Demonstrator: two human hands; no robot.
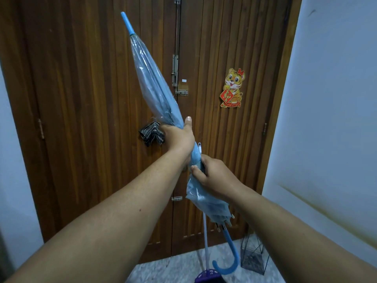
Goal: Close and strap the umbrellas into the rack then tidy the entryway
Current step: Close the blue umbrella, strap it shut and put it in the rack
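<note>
**Both hands wrapped round the closed blue umbrella**

Nearest, two bare forearms reach forward. At left a small striped black-and-grey folded umbrella shows just beyond the left hand, which grips the blue-and-clear plastic folded umbrella at mid-length, thumb up. This umbrella tilts, tip up-left, curved blue handle low. The right hand clutches its lower canopy. Behind stands a brown slatted wooden door with a tiger sticker; its red writing is unreadable. A black wire rack sits on the floor at right.

Two umbrellas, one rack, two hands.
</note>
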